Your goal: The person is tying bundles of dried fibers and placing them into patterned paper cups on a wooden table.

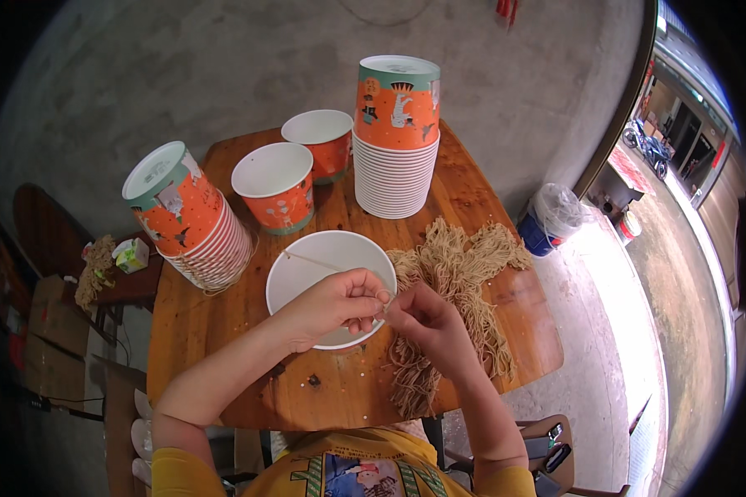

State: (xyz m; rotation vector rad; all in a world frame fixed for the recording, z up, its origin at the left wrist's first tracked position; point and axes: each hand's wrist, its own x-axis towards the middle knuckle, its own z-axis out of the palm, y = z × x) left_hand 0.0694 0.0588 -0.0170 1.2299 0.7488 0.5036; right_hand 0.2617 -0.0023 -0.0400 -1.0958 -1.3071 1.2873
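A white-lined paper bucket (307,286) stands mouth up at the middle of the table. Over its right rim my two hands meet, fingers pinched close together. My left hand (340,306) is closed on a thin tan cord (311,262), which runs from the bucket's far left rim towards the fingers. Right beside it, my right hand (429,325) pinches what looks like a part of the same cord at the rim; the fingers hide most of it. A big loose heap of tan cords (452,282) lies right of the bucket, partly behind my right hand.
A tall stack of upturned orange paper buckets (396,132) stands at the back, a leaning stack (182,215) at the left. Two upright buckets (278,195) (327,141) sit between them. A blue pail (543,232) and a chair (547,455) flank the wooden table (307,398).
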